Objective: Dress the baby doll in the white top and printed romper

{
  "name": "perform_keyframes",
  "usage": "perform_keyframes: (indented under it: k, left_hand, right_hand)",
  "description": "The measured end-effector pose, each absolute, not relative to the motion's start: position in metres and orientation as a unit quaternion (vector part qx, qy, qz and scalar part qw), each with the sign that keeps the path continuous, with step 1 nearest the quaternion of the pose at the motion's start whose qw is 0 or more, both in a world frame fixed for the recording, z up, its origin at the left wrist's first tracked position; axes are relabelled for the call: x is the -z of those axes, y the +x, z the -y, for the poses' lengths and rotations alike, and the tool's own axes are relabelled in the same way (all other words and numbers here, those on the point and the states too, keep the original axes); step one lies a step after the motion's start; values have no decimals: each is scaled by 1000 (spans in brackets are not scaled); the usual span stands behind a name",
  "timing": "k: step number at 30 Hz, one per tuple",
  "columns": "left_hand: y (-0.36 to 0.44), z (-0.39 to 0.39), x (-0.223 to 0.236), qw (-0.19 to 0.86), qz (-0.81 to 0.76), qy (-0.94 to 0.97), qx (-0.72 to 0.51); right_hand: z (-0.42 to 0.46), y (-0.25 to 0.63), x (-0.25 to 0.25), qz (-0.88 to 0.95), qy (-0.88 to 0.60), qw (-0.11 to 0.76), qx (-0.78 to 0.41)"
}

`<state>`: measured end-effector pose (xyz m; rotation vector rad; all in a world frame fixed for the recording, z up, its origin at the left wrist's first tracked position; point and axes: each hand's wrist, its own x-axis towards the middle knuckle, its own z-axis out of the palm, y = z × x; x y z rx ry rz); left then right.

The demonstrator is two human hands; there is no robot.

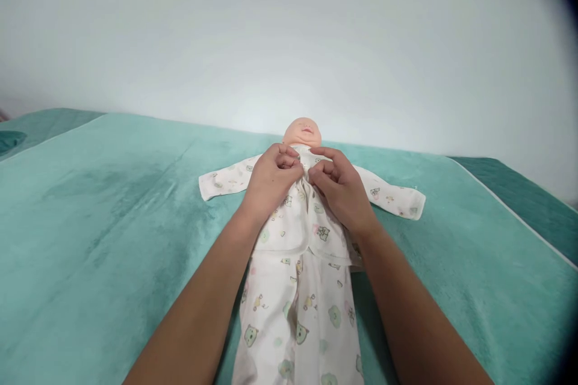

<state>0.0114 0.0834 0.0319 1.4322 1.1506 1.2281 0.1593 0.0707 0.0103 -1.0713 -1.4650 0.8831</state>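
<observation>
A baby doll (303, 131) lies on its back, its head at the far end near the wall. It wears a white long-sleeved baby jacket (293, 228) with small printed animals, and matching trousers (302, 319). Both sleeves spread out to the sides. At the upper chest, my left hand (275, 174) pinches the jacket's front edge between thumb and fingers. Close beside it, my right hand (336, 183) grips the other side of the front opening, index finger stretched toward the collar. The cloth puckers between the two hands. Any fastener there is too small to make out.
A teal plush blanket (117, 222) covers the surface under the doll. Darker green quilted fabric (524, 204) shows at the right and left edges. Behind stands a white wall or panel (289, 42) with a dark strip along its top.
</observation>
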Motion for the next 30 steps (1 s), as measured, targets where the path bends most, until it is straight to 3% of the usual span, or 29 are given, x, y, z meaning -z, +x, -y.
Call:
perform_keyframes:
  k: [8,30]
  left_hand:
    - [11,-85,-30,479,-452,553,-510]
    - [9,-84,-34,478,-450,582,-480]
  right_hand:
    - [-73,158,-14,607,-521,514,-311]
    - [-73,162,-16,618,-521,490,-327]
